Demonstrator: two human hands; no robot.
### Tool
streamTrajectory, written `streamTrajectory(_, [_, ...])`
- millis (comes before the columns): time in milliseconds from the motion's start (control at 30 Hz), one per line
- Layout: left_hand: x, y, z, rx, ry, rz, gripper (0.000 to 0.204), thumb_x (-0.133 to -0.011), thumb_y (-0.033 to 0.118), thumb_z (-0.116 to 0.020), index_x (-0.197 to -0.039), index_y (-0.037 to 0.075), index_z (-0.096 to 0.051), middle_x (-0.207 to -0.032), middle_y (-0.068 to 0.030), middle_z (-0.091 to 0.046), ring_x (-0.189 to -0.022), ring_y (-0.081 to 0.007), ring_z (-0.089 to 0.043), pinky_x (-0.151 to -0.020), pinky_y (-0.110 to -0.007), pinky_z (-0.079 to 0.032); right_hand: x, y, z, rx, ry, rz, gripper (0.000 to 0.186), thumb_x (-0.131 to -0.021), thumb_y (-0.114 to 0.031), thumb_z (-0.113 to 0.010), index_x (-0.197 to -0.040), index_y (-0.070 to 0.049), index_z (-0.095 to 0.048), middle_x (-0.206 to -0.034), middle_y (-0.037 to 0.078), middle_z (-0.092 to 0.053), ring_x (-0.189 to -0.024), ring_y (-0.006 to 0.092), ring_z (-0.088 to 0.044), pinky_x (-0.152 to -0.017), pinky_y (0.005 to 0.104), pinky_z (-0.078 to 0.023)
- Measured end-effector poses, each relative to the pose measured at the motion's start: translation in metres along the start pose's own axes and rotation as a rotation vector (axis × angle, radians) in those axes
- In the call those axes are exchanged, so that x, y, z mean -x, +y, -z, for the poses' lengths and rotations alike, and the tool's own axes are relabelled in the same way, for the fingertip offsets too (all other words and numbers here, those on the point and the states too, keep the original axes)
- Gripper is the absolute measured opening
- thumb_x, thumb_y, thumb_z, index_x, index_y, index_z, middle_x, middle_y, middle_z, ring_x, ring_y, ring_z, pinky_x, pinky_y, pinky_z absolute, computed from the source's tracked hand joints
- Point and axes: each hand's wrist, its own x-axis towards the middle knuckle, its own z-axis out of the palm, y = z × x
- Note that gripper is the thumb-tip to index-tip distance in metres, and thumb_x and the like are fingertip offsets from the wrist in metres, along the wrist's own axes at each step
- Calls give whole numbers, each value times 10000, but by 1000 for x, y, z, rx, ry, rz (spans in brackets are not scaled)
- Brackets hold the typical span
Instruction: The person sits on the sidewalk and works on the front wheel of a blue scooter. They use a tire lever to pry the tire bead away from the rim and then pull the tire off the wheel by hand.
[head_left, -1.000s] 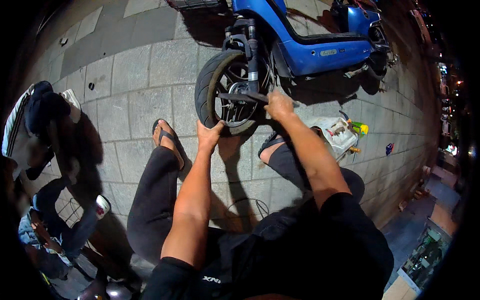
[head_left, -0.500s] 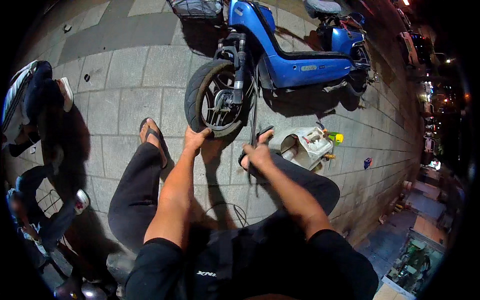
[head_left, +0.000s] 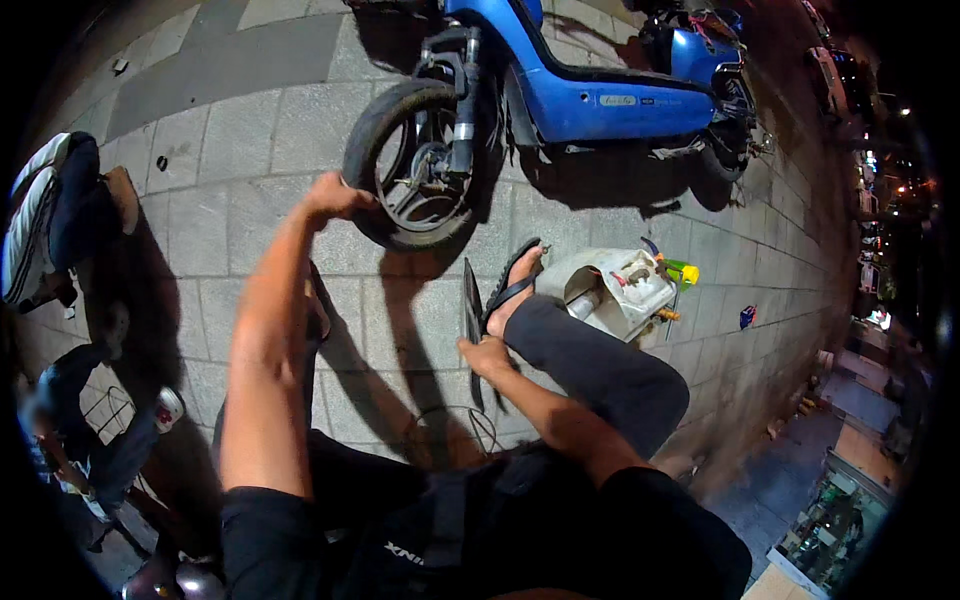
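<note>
The front wheel (head_left: 435, 236) of a blue electric scooter (head_left: 600, 100) stands ahead of me, its black tire fitted on a spoked rim. My left hand (head_left: 335, 196) grips the tire at its left side, fingers against the tread. Lower down, just left of my right foot, my right hand (head_left: 485, 356) is closed around a long, flat black strip (head_left: 472, 300). The strip hangs away from the wheel, upright in view; its exact kind is unclear. A thin loop of wire or cord (head_left: 480, 428) lies on the paving close to my body.
A cut-open whitish plastic jug (head_left: 635, 290) holding tools lies beyond my right knee, with a yellow-green handle (head_left: 686, 273) sticking out. A small blue-and-red object (head_left: 747, 317) rests farther right. Other people (head_left: 75, 215) sit along the left edge. My sandaled right foot (head_left: 515, 285) is near the jug.
My left hand has shifted from the tire's bottom to its left side. My right hand has drawn the black strip down toward me, away from the wheel. The view has shifted slightly.
</note>
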Motion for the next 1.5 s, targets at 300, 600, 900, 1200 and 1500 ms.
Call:
streamTrajectory(300, [-10, -15, -4, 280, -91, -176, 374, -882, 193, -820, -1157, -30, -699, -1039, -107, -756, -913, -196, -723, -847, -366, -586, -14, -1, 8, 154, -49, 86, 780, -922, -729, -601, -1092, 18, -742, -1107, 305, -734, -1080, 490, -694, -935, 553, -526])
streamTrajectory(600, [-6, -21, -17, 193, 203, -196, 601, -746, 303, -872, -1187, -72, -710, -1076, -154, -773, -994, -223, -730, -906, -377, -578, 26, -200, 164, 359, 245, 805, 461, -1054, -435, -553, -1450, -208, -616, -1030, 211, -762, -950, 454, -720, -1012, 617, -464])
streamTrajectory(900, [-21, -42, -2, 396, 24, -265, 509, -777, 229, -864, -1165, -62, -712, -1006, -96, -764, -892, -175, -711, -819, -336, -579, 28, -370, 179, 978, 273, 1093, 303, -945, -363, -687, -1155, -161, -771, -909, 167, -774, -862, 368, -766, -736, 487, -601])
streamTrajectory(1200, [-41, -69, 1, 472, -7, -277, 479, -778, 200, -868, -1157, -53, -722, -1021, -80, -767, -913, -167, -711, -838, -335, -585, 7, -443, 147, 1376, 195, 1135, 239, -897, -300, -666, -1023, -161, -815, -926, 178, -780, -897, 382, -763, -792, 490, -603])
streamTrajectory(1500, [-56, -87, -4, 539, 74, -477, 412, -762, 211, -888, -1102, 10, -770, -1058, -67, -772, -972, -175, -697, -854, -343, -572, 32, -532, 72, 1742, -48, 942, 299, -862, -263, -747, -1129, -159, -834, -1176, 124, -795, -1070, 290, -774, -849, 435, -602])
